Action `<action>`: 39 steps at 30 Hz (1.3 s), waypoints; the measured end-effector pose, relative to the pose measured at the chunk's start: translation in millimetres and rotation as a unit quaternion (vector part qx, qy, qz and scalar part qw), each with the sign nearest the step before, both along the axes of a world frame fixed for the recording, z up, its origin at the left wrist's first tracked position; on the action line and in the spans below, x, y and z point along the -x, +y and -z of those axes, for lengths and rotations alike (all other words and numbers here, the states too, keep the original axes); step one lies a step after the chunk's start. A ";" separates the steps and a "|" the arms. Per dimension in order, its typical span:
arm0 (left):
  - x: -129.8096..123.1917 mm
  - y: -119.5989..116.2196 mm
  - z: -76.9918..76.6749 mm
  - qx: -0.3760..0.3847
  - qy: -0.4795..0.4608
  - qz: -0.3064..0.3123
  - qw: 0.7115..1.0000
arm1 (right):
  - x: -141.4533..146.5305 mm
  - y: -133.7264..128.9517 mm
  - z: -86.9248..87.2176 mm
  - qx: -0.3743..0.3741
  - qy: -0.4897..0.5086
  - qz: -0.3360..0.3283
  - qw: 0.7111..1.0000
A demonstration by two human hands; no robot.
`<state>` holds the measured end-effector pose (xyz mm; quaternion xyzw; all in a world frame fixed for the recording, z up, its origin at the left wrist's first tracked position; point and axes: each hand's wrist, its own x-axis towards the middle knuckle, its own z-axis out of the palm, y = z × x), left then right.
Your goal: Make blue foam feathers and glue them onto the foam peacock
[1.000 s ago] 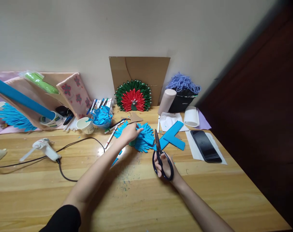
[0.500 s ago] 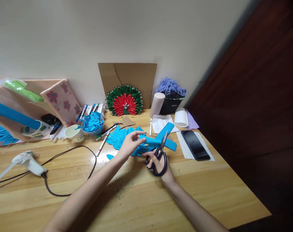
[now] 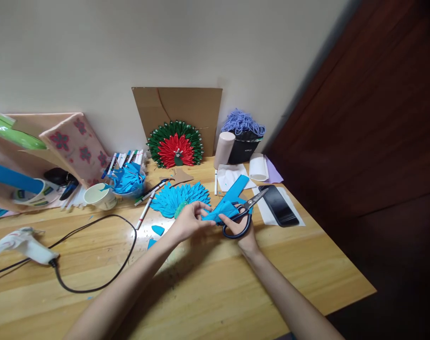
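Head view: your layered blue feather fan (image 3: 179, 194) lies on the table (image 3: 215, 297), apparently well advanced; two blue cut-outs (image 3: 158, 230) rest loose near it, unattached. The blue strip (image 3: 222, 211) seems, by its length, yet to be cut up. Your left hand (image 3: 190, 222) has thumb and fingers clamped on the strip's left end; your right hand (image 3: 246, 236) is closed round the scissors (image 3: 250, 204) beside its right end, blades pointing away toward the smartphone (image 3: 279, 206).

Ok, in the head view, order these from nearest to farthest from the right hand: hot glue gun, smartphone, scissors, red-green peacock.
1. Scissors, held in the right hand
2. Smartphone, to its right
3. Red-green peacock, ahead and left
4. Hot glue gun, far left
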<state>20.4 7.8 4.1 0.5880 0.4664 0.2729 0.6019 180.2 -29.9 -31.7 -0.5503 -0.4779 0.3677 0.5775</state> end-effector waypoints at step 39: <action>22.9 13.4 -13.1 -0.082 -0.083 -0.177 0.977 | 15.8 -27.1 20.1 0.201 0.146 -0.441 0.862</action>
